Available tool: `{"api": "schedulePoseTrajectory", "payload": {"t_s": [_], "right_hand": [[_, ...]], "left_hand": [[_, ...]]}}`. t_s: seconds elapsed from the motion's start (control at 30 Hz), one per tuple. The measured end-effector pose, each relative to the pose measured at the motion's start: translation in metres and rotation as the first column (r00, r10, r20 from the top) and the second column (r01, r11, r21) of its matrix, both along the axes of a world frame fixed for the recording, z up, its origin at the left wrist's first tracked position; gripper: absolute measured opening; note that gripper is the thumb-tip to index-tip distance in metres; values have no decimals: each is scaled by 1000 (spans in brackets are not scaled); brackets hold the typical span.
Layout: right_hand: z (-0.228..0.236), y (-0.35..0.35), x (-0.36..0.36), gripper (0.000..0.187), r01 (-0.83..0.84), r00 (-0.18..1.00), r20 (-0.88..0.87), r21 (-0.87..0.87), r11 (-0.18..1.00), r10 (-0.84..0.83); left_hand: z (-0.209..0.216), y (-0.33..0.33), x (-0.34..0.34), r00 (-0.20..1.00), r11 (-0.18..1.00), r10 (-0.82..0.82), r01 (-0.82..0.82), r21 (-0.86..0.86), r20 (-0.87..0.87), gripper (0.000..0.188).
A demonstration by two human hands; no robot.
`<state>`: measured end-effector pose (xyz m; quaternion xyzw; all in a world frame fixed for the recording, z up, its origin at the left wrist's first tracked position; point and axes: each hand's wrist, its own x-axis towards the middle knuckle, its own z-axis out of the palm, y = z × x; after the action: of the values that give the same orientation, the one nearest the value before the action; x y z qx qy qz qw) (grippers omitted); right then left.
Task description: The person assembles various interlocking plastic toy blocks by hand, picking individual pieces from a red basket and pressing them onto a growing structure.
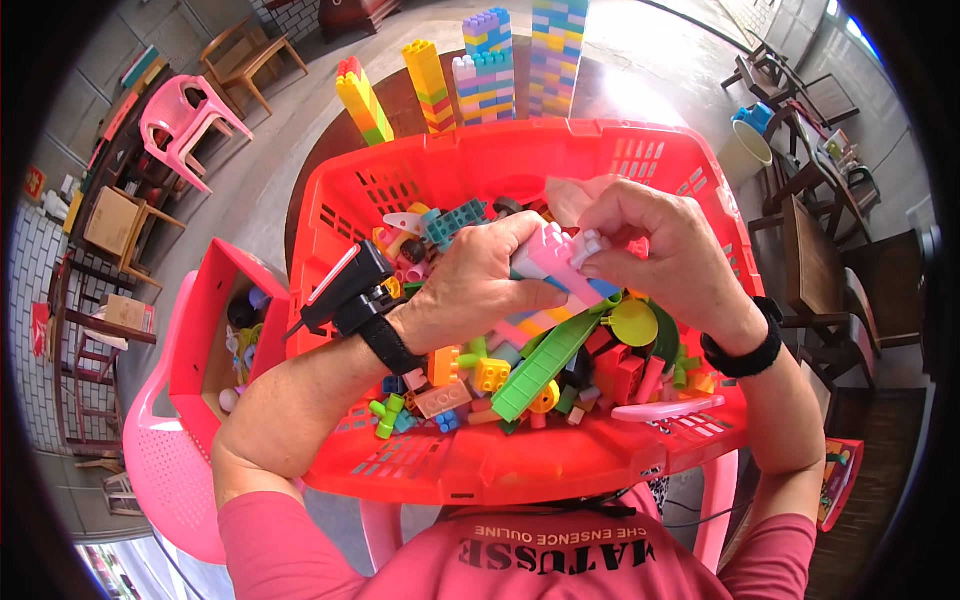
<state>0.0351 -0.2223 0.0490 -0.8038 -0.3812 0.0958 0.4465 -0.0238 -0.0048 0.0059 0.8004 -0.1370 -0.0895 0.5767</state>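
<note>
Above the basket, my left hand (475, 275) is closed around a stack of pastel building blocks (552, 262) in pink, white and other colours. My right hand (668, 245) pinches a small whitish block (591, 243) against the stack's upper end. From this view I cannot tell whether that block is joined to the stack. Below both hands, the red plastic basket (470, 480) holds many loose toy pieces. Among them lie a long green ramp-like piece (545, 370), a yellow round piece (634, 323) and an orange block (444, 366).
Block towers stand on the round table behind the basket: a red-yellow-green one (363, 102), a yellow-red one (428, 88) and taller pastel ones (556, 60). At left, a red box (215, 300) of toys rests on a pink chair (160, 480). Wooden chairs (810, 255) stand at right.
</note>
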Motion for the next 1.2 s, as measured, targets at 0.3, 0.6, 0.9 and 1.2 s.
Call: {"api": "schedulePoseTrajectory", "payload": {"t_s": [0.3, 0.6, 0.9, 1.2], "right_hand": [[-14, 4, 0, 17, 51, 989, -145, 244, 968, -16], [-22, 3, 5, 15, 12, 976, -210, 329, 944, 61], [-31, 11, 2, 30, 80, 962, -271, 370, 925, 25], [-32, 23, -13, 59, 37, 943, -310, 460, 887, 121]], "left_hand": [[6, -7, -4, 991, 993, 110, -108, -40, 71, 34], [11, 0, 0, 999, 998, 28, -29, 59, 17, 36], [4, 1, 2, 990, 987, 129, -123, -100, 61, 32], [8, -12, -4, 953, 804, 303, -260, -535, -9, 36]]}}
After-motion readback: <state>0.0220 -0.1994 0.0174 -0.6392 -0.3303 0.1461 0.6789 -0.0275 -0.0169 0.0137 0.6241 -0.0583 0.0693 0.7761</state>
